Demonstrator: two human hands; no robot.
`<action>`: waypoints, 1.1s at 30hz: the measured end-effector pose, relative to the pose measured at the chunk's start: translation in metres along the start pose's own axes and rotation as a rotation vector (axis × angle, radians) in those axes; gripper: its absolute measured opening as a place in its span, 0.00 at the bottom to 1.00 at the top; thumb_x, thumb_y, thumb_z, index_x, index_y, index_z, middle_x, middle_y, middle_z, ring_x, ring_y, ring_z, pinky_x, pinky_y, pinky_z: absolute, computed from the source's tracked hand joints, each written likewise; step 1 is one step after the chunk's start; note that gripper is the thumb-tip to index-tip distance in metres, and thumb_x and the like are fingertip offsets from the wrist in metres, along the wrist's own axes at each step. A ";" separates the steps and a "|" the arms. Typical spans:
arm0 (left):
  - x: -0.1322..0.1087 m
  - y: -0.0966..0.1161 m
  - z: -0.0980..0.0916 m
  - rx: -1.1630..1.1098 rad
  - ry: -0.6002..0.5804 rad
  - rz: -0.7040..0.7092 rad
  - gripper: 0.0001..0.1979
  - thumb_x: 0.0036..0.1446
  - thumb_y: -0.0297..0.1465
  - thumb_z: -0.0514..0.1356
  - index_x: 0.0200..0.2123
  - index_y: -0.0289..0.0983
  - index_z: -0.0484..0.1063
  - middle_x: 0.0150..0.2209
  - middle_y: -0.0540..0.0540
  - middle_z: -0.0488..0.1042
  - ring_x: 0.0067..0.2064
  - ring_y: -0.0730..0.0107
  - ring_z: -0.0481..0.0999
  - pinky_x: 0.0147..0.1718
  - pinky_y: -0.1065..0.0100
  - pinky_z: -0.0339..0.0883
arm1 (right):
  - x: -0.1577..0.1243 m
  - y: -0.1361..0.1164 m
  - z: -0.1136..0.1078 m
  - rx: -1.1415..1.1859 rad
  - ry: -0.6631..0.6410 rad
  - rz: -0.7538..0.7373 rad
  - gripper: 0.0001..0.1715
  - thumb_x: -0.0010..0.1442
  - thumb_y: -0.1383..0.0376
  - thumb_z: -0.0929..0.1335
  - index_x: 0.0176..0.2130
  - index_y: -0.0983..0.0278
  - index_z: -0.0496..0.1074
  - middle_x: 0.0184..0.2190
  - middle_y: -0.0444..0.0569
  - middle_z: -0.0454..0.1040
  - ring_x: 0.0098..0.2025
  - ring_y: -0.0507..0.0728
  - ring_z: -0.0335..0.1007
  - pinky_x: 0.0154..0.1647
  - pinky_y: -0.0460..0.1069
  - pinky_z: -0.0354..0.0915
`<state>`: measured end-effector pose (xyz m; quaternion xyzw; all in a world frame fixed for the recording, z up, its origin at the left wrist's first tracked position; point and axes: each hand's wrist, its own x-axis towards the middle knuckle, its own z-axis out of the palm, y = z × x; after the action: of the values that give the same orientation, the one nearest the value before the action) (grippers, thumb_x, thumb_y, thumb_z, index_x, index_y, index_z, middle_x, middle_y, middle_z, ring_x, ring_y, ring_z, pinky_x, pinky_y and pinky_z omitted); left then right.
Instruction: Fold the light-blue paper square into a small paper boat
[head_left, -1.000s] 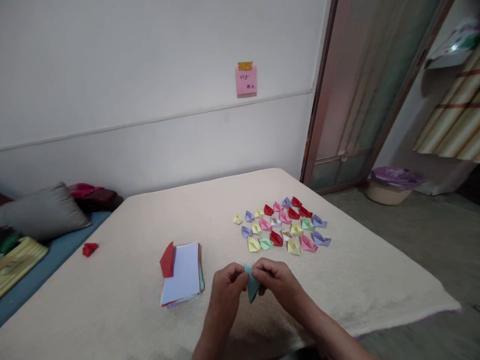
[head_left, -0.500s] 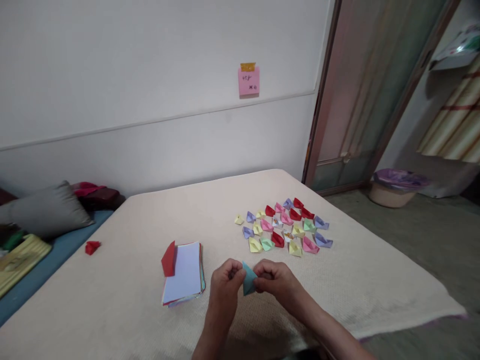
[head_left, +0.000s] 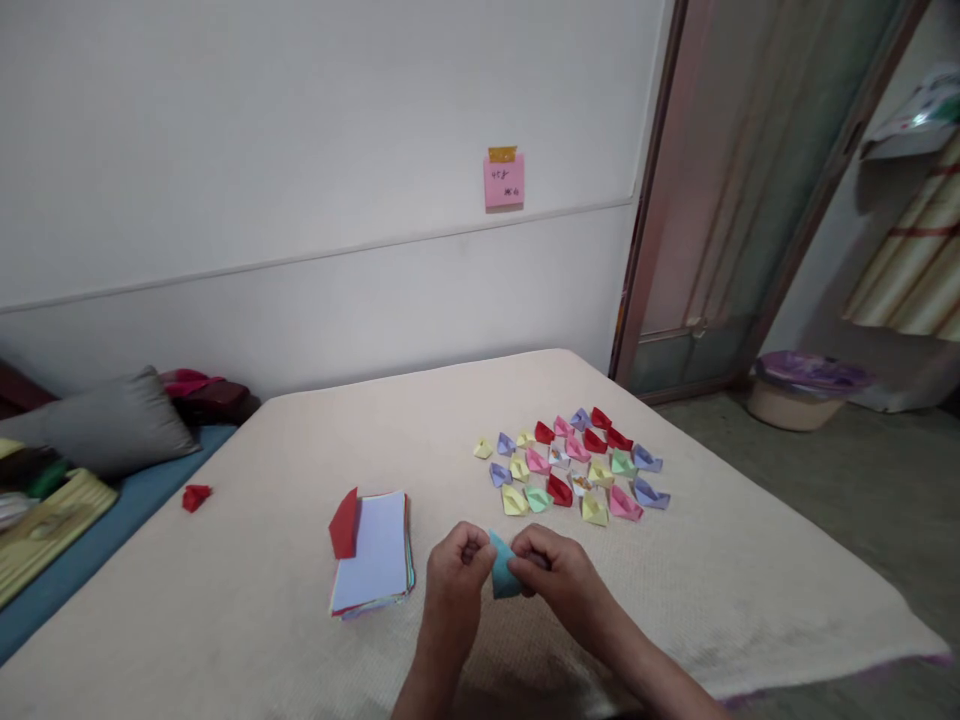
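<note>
A small folded piece of light blue paper [head_left: 503, 572] is held up between both hands, close to the near side of the bed. My left hand [head_left: 459, 570] pinches its left edge between thumb and fingers. On the opposite side, my right hand [head_left: 553, 565] grips it, with the thumb lying over the paper and the fingers curled behind. Just beyond the hands, several small folded paper boats [head_left: 559, 489] in red, pink, yellow, green and purple stand in loose rows. To the left lies a stack of coloured paper sheets [head_left: 381, 555], with a folded red paper [head_left: 345, 525] on its upper left corner.
A crumpled-looking red paper piece [head_left: 196, 497] rests at the bed's left. The cream cover [head_left: 255, 600] spreads over the bed. Beyond its left edge are a grey pillow [head_left: 112, 425] and a yellow mat [head_left: 67, 525]. A lined bin [head_left: 799, 395] stands on the floor at right.
The view has tilted up slightly, so everything sits a little lower. My right hand's fingers have shifted further over the blue paper, whose visible shape has changed a little.
</note>
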<state>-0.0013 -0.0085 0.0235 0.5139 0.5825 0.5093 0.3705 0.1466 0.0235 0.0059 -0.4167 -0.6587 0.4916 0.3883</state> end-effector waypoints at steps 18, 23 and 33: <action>-0.001 0.002 0.010 -0.142 -0.108 -0.071 0.09 0.47 0.34 0.61 0.25 0.36 0.64 0.22 0.54 0.59 0.26 0.73 0.57 0.25 0.71 0.52 | 0.000 0.003 0.002 -0.022 -0.038 -0.021 0.15 0.56 0.59 0.65 0.24 0.65 0.72 0.19 0.42 0.64 0.20 0.49 0.59 0.19 0.43 0.57; -0.001 -0.003 0.009 -0.143 -0.100 -0.044 0.11 0.49 0.34 0.58 0.20 0.37 0.62 0.20 0.54 0.58 0.26 0.72 0.57 0.26 0.70 0.52 | 0.000 0.003 0.004 -0.071 -0.052 -0.052 0.14 0.54 0.62 0.65 0.20 0.64 0.68 0.19 0.42 0.62 0.21 0.50 0.59 0.20 0.43 0.56; -0.031 0.036 -0.032 0.001 0.357 -0.006 0.11 0.54 0.37 0.58 0.24 0.37 0.68 0.24 0.52 0.66 0.29 0.68 0.66 0.28 0.70 0.59 | 0.014 0.018 0.000 0.174 -0.063 0.177 0.19 0.49 0.52 0.66 0.21 0.65 0.66 0.14 0.38 0.58 0.15 0.49 0.58 0.14 0.43 0.56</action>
<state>-0.0172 -0.0477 0.0624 0.4135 0.6408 0.5911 0.2626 0.1447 0.0400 -0.0103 -0.4221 -0.5861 0.5922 0.3572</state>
